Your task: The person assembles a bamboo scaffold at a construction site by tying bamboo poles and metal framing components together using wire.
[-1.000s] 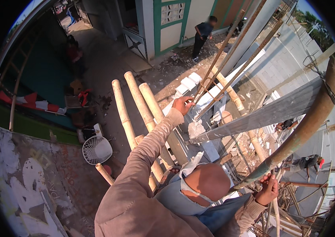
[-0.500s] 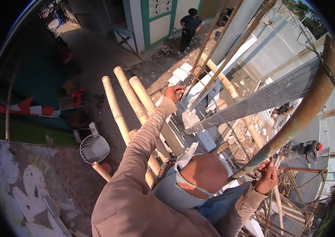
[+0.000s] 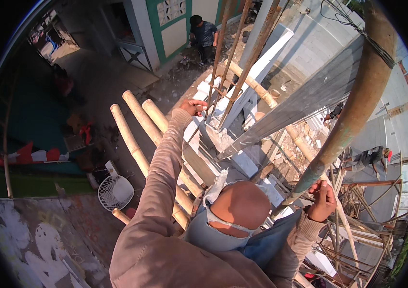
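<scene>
My left hand point(image 3: 194, 107) reaches out beside several upright rusty steel rods point(image 3: 214, 89), its fingertips close to the nearest rod. Finger and thumb look slightly apart, and I see nothing between them. Lower right, my right hand point(image 3: 323, 201) has its fingers curled together right beside a thick bamboo pole point(image 3: 317, 169). What those fingers pinch, if anything, is too small to make out. Rough concrete point(image 3: 219, 137) surrounds the foot of the rods. My bare knee point(image 3: 242, 207) shows through torn jeans between my arms.
Bamboo poles point(image 3: 129, 139) stick out beyond my left arm. A long grey metal beam point(image 3: 295, 98) slants across the right. Far below are a standing person point(image 3: 203, 38), a bending person point(image 3: 371, 157), a white chair point(image 3: 116, 191) and rubble on the ground.
The view has shifted, so the rods and beam appear further left. My left hand sits slightly further from the rods. My right hand stays by the bamboo pole. The standing person has turned.
</scene>
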Motion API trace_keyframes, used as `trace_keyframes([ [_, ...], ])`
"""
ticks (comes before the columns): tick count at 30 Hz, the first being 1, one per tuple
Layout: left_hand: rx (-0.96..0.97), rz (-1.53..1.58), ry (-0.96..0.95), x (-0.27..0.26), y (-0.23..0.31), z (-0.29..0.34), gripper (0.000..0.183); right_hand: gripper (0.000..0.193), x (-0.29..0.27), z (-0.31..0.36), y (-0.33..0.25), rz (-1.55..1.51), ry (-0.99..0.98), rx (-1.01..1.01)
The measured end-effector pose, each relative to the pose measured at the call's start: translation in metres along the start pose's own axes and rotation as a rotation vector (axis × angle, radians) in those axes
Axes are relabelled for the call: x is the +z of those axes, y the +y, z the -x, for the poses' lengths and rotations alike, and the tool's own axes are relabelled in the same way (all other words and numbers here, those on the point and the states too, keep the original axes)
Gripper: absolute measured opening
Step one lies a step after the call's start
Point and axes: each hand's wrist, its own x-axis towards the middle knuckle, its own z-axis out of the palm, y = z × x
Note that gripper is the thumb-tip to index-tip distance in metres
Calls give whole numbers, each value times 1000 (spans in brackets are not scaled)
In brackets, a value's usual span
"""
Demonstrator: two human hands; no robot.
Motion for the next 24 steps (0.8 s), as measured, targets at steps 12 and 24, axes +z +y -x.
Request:
trace_keyframes([
  [12, 320, -203, 521, 51, -21, 36, 14, 23, 1, 1, 0, -36, 29, 7],
  [24, 480, -402, 743, 89, -22, 47, 12, 23, -2, 0, 4, -12, 42, 15],
])
